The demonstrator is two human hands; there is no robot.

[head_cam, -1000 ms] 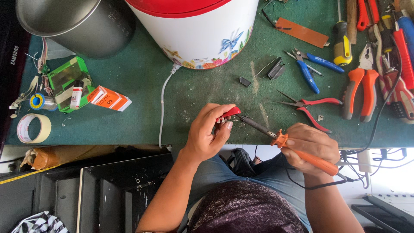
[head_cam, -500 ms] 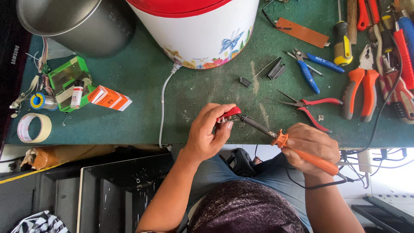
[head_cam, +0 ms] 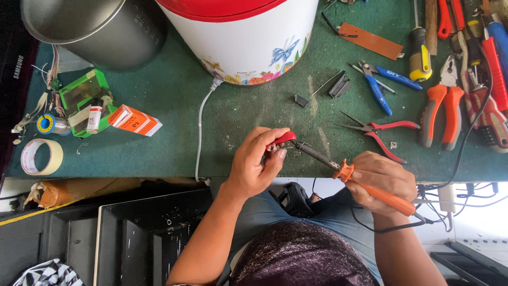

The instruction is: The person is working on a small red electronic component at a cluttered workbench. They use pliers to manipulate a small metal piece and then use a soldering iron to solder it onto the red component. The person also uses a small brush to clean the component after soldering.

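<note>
Overhead view of a green surface (head_cam: 174, 122) that carries all the things. At the top, a white drum-shaped appliance with a red lid and a flower print (head_cam: 248, 37) is cut off by the frame; a white cord (head_cam: 200, 132) runs from its base down over the near edge. To its left stands a grey metal pot (head_cam: 90, 26), also cut off. At the right lie orange-handled pliers (head_cam: 442, 114), blue-handled pliers (head_cam: 383, 85), red-handled needle-nose pliers (head_cam: 383, 132), a yellow-and-black screwdriver (head_cam: 419, 53) and an orange strip (head_cam: 370, 41); further tools at the right edge overlap and are hard to tell apart. At the left lie a small orange-and-white box (head_cam: 135, 120), a green open case (head_cam: 82, 100) with a small white, red-capped bottle (head_cam: 93, 115) on it, a roll of pale tape (head_cam: 41, 157) and a spool of solder (head_cam: 47, 125).

Near the front edge, the left hand (head_cam: 256, 164) has its grip clamped on a small red part (head_cam: 281, 140), largely hidden by the fingers (head_cam: 275, 159). The right hand (head_cam: 383, 177) has its grip closed round the orange handle of a soldering iron (head_cam: 349, 172), whose dark tip meets the red part. A black cable (head_cam: 465, 137) crosses the tools at the right. What the small red part is cannot be made out.
</note>
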